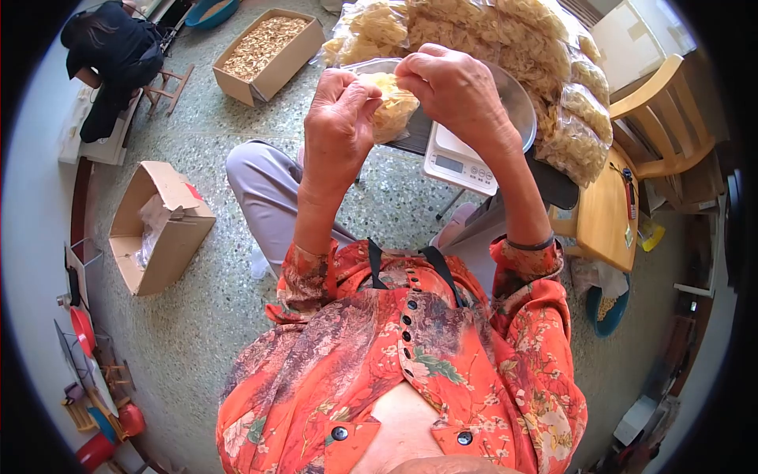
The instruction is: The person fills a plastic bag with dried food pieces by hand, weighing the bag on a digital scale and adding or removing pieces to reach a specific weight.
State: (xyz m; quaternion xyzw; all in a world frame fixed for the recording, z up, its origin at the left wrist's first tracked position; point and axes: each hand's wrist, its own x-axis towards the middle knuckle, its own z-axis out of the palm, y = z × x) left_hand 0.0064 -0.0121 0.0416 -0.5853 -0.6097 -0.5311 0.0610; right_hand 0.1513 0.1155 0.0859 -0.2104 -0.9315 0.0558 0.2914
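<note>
A clear plastic bag (392, 117) with pale yellow dried flakes inside hangs between my two hands. My left hand (339, 118) pinches one upper corner of the bag, thumb against the fingers. The opposite side of the bag's top edge is gripped by my right hand (459, 93), its fingers curled inward. Below my right wrist is a white digital kitchen scale (460, 170) with a small display. A metal bowl (517, 103) shows behind my right forearm and is partly hidden by it.
Many filled bags (505, 39) are heaped beyond the bowl. A wooden chair (608, 213) stands at the right, tools on its seat. Two cardboard boxes are at left: one with dried pieces (237, 83), one open box (185, 225) holding plastic. A person (118, 51) sits at upper left.
</note>
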